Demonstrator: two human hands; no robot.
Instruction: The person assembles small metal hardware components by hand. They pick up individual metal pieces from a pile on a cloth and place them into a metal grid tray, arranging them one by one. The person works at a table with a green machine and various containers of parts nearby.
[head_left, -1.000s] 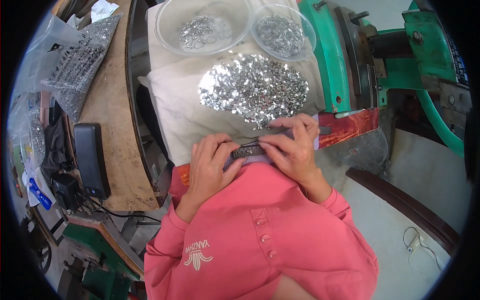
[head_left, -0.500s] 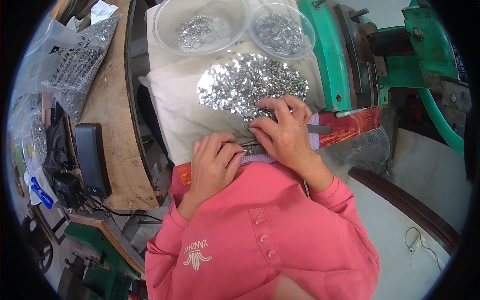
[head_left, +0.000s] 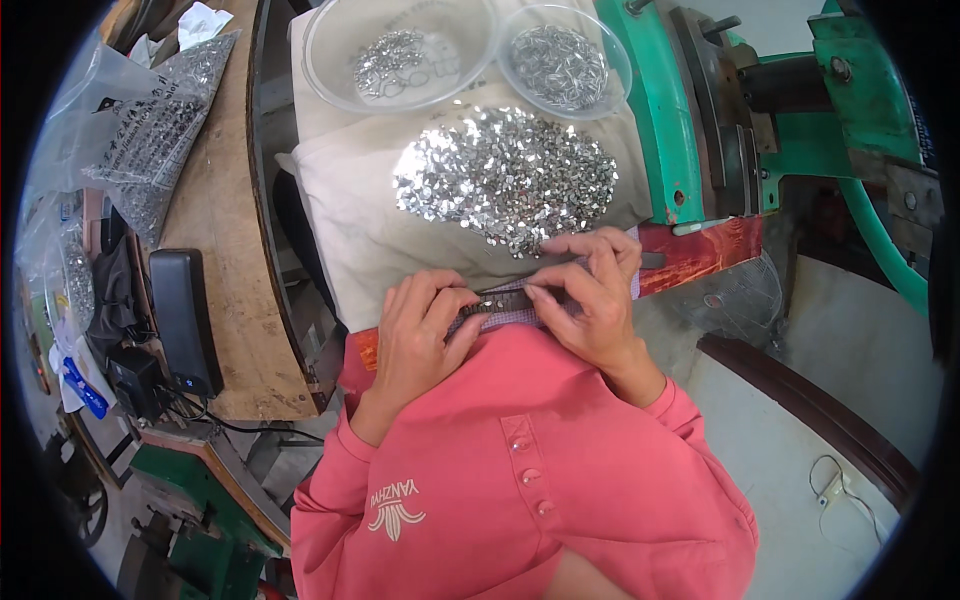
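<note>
On the right side stands a green machine (head_left: 640,120), and on the left a wooden table (head_left: 235,330). Between them is spread a pale cloth (head_left: 350,230). At its far end are a large clear bowl (head_left: 345,40) and, next to it, a smaller clear bowl (head_left: 618,70), both with silvery parts inside. Nearer lies a wide heap of shiny metal pieces (head_left: 515,175). Both hands are close to the person's body, at the near edge of the cloth: the left hand (head_left: 415,325) holds a dark strip (head_left: 510,300) between bent fingers and thumb; the right hand (head_left: 592,305) has its thumb and forefinger close together at this strip, but I cannot tell if they grip something.
</note>
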